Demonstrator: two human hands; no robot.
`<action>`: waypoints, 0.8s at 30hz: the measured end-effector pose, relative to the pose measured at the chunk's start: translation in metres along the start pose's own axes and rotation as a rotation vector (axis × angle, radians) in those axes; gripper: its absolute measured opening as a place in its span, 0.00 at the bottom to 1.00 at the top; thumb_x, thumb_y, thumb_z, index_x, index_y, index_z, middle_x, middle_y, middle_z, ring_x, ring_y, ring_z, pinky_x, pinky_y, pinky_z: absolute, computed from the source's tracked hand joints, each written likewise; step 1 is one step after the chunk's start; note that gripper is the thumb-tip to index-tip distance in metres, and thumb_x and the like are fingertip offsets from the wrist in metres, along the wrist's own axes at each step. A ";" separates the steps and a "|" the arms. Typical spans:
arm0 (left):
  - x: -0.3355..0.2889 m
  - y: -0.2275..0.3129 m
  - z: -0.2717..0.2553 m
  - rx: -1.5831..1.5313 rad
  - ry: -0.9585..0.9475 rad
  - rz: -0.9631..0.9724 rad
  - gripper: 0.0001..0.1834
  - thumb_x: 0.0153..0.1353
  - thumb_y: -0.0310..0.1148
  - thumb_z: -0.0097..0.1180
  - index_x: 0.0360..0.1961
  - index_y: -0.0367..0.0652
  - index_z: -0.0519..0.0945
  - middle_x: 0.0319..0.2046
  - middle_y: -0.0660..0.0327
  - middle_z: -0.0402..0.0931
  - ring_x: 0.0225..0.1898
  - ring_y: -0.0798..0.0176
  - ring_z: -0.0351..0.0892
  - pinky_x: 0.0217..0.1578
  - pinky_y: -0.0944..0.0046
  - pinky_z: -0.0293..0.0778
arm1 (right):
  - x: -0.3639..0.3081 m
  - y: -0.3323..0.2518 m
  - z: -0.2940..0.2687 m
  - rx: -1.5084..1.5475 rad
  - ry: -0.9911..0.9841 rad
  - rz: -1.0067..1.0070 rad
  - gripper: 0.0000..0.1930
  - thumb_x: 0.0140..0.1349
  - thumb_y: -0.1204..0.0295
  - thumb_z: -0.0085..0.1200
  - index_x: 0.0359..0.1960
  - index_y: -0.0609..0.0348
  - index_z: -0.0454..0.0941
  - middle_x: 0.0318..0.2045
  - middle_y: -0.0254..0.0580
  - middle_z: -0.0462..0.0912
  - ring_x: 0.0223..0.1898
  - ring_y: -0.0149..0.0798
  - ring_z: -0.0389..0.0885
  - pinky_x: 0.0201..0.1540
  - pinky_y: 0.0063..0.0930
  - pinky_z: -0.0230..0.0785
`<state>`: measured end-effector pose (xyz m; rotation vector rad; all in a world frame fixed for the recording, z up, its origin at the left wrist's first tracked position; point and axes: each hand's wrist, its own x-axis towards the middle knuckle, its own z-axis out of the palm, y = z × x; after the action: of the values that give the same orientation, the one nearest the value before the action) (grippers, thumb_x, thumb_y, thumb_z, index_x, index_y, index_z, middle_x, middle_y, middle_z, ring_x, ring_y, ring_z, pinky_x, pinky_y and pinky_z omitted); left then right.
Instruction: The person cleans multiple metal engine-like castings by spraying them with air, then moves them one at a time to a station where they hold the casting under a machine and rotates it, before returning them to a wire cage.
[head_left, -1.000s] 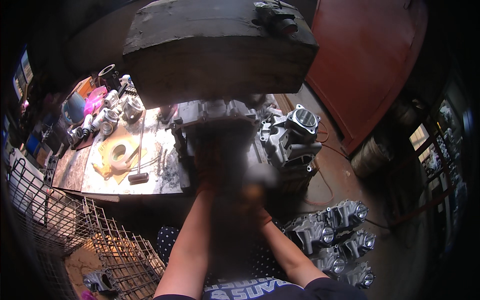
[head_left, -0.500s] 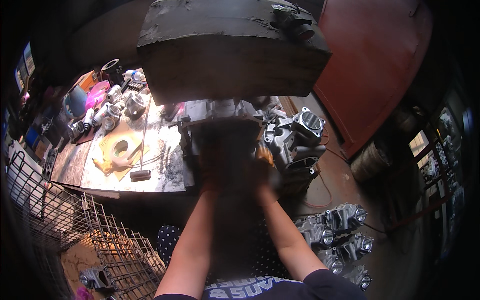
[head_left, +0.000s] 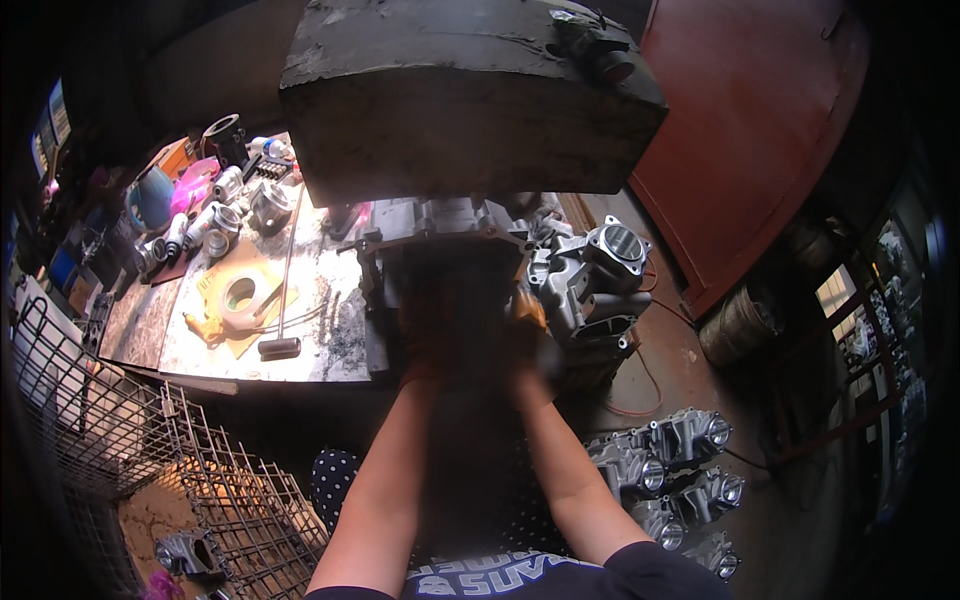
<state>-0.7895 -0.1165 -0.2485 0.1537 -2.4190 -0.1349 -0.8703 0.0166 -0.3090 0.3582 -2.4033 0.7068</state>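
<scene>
A silver cast-metal housing (head_left: 432, 220) with a flanged rim stands on the bench in front of me, under a lamp-like dark box. Both my forearms reach to its near side. A dark smear down the middle of the picture covers most of my left hand (head_left: 420, 345), so its fingers do not show. My right hand (head_left: 526, 350) is equally dim, beside the housing's right edge. Something orange-yellow (head_left: 530, 311) catches the light there; whether it is a glove or a cloth I cannot make out. What either hand holds is hidden.
A large dark box (head_left: 470, 130) hangs over the work. On the bench lie a long-handled hammer (head_left: 280, 347), a tape roll (head_left: 240, 297) and spray cans (head_left: 178, 232). More castings (head_left: 610, 270) stand right, others (head_left: 690, 480) on the floor. A wire basket (head_left: 235, 500) is lower left.
The whole view has shifted very slightly. My arms and hands stay in nearly the same place at the housing, and nothing on the bench has visibly moved.
</scene>
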 end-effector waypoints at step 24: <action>-0.004 -0.005 0.002 -0.010 0.033 0.028 0.32 0.53 0.37 0.48 0.60 0.43 0.61 0.57 0.54 0.63 0.58 0.55 0.62 0.62 0.49 0.50 | 0.007 -0.021 -0.028 0.033 0.134 -0.088 0.20 0.51 0.55 0.52 0.36 0.58 0.72 0.29 0.44 0.75 0.30 0.44 0.76 0.35 0.36 0.69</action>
<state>-0.7873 -0.1209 -0.2538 0.1170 -2.3858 -0.1309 -0.8542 0.0150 -0.2769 0.4139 -2.2377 0.7093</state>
